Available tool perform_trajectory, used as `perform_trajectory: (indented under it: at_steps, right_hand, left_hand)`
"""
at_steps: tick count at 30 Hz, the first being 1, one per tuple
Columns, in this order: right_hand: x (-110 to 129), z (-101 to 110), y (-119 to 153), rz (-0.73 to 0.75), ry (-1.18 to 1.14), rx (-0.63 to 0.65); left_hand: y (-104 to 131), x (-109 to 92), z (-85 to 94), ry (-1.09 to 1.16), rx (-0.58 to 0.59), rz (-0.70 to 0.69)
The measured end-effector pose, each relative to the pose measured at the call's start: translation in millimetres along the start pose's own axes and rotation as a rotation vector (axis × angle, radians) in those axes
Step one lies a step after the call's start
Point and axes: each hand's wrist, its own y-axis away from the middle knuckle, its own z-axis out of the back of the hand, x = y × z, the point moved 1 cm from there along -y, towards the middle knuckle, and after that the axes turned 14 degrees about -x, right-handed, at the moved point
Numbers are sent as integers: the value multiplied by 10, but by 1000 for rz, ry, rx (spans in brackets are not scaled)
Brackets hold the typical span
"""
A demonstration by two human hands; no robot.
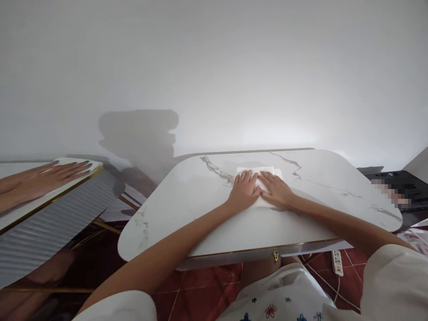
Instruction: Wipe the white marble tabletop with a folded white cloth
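Note:
A folded white cloth [259, 204] lies on a white marble-patterned tabletop [180, 209]. My left hand [243, 189] rests palm down on the cloth's left part, with the fingers stretched out. Beside it, my right hand [276, 191] presses flat on the cloth's right part, fingers also extended. The two thumbs almost meet over the middle of the cloth. Neither hand is wrapped round anything, and whatever lies beneath the palms is hidden.
Another person's hands [63, 174] lie flat on a second white table with a ribbed side [60, 236] at left. A pale wall [214, 80] stands behind the tables. On the red tiled floor is a power strip [337, 263] with cables. A black object [414, 187] sits at right.

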Motion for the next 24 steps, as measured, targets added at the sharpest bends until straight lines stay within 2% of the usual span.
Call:
perform_trajectory:
  at_steps: [9, 17, 24]
  right_hand:
    - [-280, -250, -573, -10, 31, -50]
    - [-555, -413, -981, 24, 49, -60]
    - [-723, -509, -1223, 67, 73, -136]
  left_hand:
    - [-534, 290, -190, -63, 14, 6]
    - [-882, 498, -393, -117, -50, -36]
    - [-1133, 628, -527, -105, -61, -26]
